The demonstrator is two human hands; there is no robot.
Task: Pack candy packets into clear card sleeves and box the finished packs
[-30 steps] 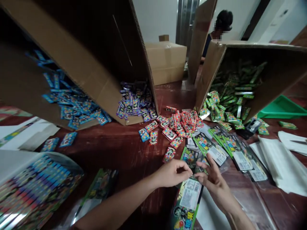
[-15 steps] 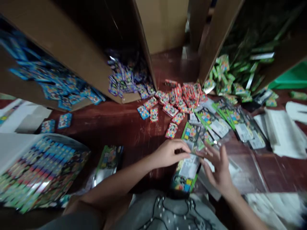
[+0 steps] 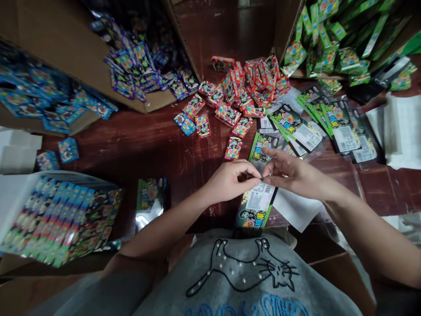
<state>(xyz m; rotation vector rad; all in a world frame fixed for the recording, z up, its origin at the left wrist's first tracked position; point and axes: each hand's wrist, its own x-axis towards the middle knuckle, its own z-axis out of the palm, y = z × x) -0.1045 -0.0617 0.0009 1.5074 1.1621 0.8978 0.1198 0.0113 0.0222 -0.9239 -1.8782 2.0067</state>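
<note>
My left hand and my right hand meet fingertip to fingertip. Thumb and forefinger of each are pinched on the upper edge of a printed plastic bag with a green border and a white barcode label. The gripped bit is small and mostly covered by my fingers. Just beyond the hands lies another green-edged printed bag, and a red candy box rests beside it. Under my right hand a white sheet sticks out.
Small red boxes form a loose pile ahead. Cartons hold purple boxes, blue boxes and green boxes. More printed bags overlap at the right. An open display box packed in rows stands at the left.
My right hand's spread fingers have closed into a pinch against my left fingertips. The view has tilted down and nearer, and the picture is sharper.
</note>
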